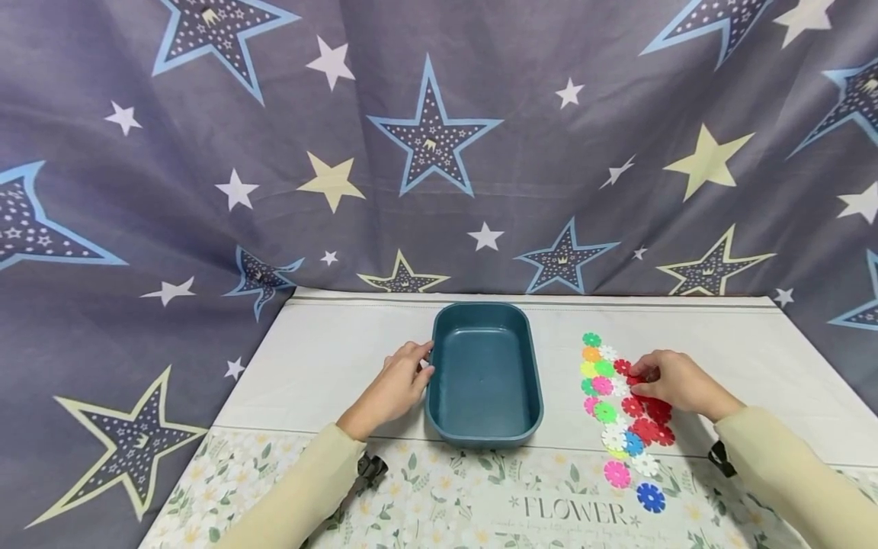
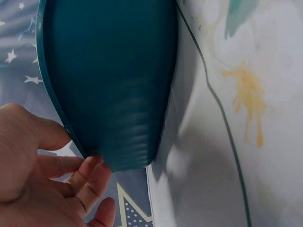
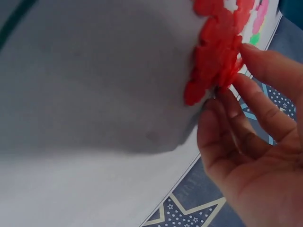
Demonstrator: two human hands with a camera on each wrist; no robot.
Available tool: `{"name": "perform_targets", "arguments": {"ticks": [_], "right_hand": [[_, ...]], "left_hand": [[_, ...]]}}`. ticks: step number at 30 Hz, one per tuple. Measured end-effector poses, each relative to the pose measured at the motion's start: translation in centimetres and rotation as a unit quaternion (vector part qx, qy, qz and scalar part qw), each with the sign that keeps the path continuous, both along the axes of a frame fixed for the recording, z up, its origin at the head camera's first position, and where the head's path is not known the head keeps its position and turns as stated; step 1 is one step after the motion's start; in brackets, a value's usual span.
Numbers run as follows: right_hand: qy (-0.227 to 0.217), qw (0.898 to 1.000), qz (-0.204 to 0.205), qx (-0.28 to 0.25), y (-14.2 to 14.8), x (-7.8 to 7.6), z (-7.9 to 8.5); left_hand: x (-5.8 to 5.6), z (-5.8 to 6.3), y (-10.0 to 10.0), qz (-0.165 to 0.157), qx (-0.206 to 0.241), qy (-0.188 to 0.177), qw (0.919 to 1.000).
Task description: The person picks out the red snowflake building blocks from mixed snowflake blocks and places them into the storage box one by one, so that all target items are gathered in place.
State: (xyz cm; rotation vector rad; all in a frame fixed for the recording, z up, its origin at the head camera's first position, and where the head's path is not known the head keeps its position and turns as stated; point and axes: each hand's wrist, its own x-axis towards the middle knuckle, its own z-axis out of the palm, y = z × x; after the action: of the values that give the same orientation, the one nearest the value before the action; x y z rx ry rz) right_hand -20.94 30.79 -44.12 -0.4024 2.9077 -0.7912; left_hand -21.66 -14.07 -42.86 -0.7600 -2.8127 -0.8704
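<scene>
Clock directions are taken from the middle of the tray as my head view shows it, twelve being the far side.

Tray (image 1: 483,380): deep blue-green, rounded rectangle, standing open side up on the cloth-covered counter (image 1: 322,343). My left hand (image 1: 399,383) is at its nine o'clock side. The fingers there are loosely bent and partly spread, touching the rim and outer wall; I find them resting against the tray rather than wrapped round it.

Flower pieces (image 1: 604,412): flat, notched-edge discs in a long, irregular group at about three o'clock, many overlapping. Green, orange, yellow, pink, white and blue are noted. The red pieces (image 1: 644,431) are bunched along the side of the group away from the tray. A pink piece (image 1: 616,474) and a dark blue piece (image 1: 651,497) lie at four o'clock, the blue the farther out.

My right hand (image 1: 682,383) is at three o'clock, over the red pieces. Its thumb and forefinger are part-way apart and touch that bunch; whether a piece is pinched between them I cannot tell.

Surroundings: printed lettering (image 1: 575,509) at about five o'clock on the floral part of the counter cover; a star-patterned curtain (image 1: 521,198) at twelve, behind the counter.
</scene>
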Motion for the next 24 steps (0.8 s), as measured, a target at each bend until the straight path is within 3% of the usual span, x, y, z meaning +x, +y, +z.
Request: {"name": "perform_targets", "arguments": {"ticks": [11,16,24], "right_hand": [[0.019,1.000,-0.022,-0.011,-1.0,0.0,-0.2],[0.104,0.994,-0.008,-0.026,-3.1,-0.3,0.6],[0.224,0.968,0.079,-0.085,-8.7,-1.9,3.1]], "left_hand": [[0.0,-0.6,-0.3,-0.002,-0.006,0.011,0.9999],[0.3,-0.5,-0.4,-0.005,-0.006,-0.004,1.0000],[0.2,-0.3,-0.3,-0.008,-0.004,0.006,0.9999]]}}
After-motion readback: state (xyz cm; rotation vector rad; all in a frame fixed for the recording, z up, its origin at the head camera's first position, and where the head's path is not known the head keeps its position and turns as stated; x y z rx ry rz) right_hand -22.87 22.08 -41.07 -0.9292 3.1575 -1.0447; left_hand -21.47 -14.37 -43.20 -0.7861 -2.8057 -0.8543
